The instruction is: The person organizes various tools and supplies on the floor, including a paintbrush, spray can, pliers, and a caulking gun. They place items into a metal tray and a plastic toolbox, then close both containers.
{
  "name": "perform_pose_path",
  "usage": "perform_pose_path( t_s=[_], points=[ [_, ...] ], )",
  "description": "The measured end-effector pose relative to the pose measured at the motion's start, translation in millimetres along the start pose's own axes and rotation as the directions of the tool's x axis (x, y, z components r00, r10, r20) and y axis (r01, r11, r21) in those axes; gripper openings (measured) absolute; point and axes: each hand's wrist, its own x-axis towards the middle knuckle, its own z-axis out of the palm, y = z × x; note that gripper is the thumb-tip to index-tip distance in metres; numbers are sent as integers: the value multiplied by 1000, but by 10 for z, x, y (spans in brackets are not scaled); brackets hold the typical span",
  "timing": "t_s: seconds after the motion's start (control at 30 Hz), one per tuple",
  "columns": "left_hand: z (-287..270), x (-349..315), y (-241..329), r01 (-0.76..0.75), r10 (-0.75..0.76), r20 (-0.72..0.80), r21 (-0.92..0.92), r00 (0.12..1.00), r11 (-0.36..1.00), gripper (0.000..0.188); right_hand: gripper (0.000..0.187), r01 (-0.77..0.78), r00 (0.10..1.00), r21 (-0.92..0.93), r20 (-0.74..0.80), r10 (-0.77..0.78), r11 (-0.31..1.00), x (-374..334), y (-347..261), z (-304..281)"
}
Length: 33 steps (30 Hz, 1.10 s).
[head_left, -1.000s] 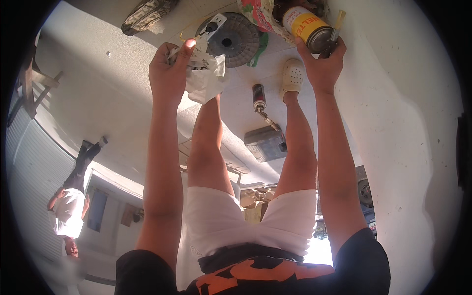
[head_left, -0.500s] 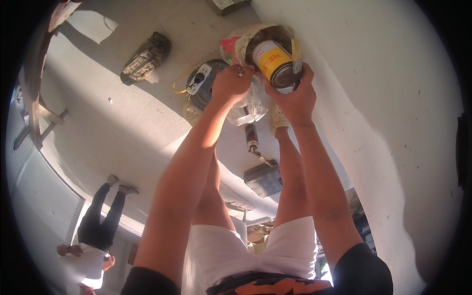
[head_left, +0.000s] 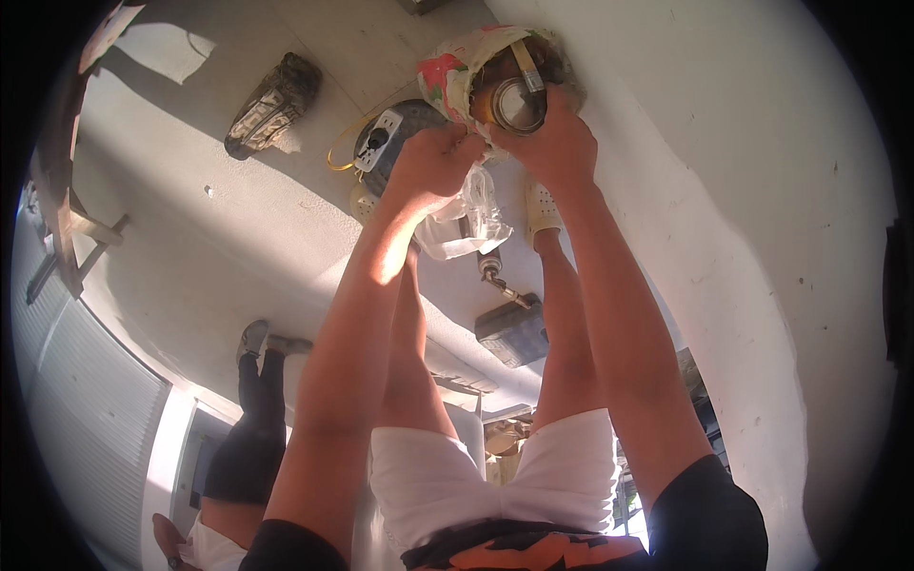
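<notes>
A patterned plastic bag [head_left: 446, 81], pale with red and green, gapes at the top middle, its inside dark. Within its mouth is a round metal can [head_left: 517, 105] with a yellow label, its end turned toward me. A flat paintbrush [head_left: 526, 67] with a wooden handle lies against the can. My right hand [head_left: 557, 143] is closed around the can's near side, close to the brush. My left hand [head_left: 438, 164] is a fist at the bag's near-left edge, gripping the plastic. Clear plastic [head_left: 466, 219] hangs just below that fist; its fingertips are hidden.
A dark round object [head_left: 409, 128] with a white power strip [head_left: 379, 141] sits left of the bag. Beneath my arms are a torch canister [head_left: 488, 262] and a dark case [head_left: 511, 331]. A camouflage bag [head_left: 276, 105] lies farther left. A person [head_left: 249, 438] stands lower left; a wall rises right.
The can, held tilted with its label showing, has gone deeper into the bag along with the brush and my right hand. The person at lower left has stepped rightward.
</notes>
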Motion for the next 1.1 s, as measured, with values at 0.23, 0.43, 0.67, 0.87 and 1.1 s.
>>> perform_pose_path(
  t_s=[0.23, 0.43, 0.67, 0.87, 1.1],
  points=[
    [-21, -142, -77, 92, -105, -127, -103, 986, 990, 53, 109, 24, 999, -39, -35, -25, 999, 142, 75, 152],
    [-305, -327, -536, 32, -50, -166, -112, 985, 993, 57, 40, 72, 988, 123, -148, -54, 990, -633, 200, -376],
    [-277, -498, -745, 82, -93, -356, -46, 930, 996, 41, 26, 259, 940, 77, 209, -269, 963, -1285, -105, -384],
    [-267, -609, -688, 98, -146, -496, -121, 856, 988, 35, 28, 374, 918, -27, 152, -366, 927, -1098, -261, -29],
    [-181, -704, -559, 20, -121, -363, -268, 924, 963, 31, 23, 474, 830, -17, 342, -440, 881, -856, -495, 138]
  ],
)
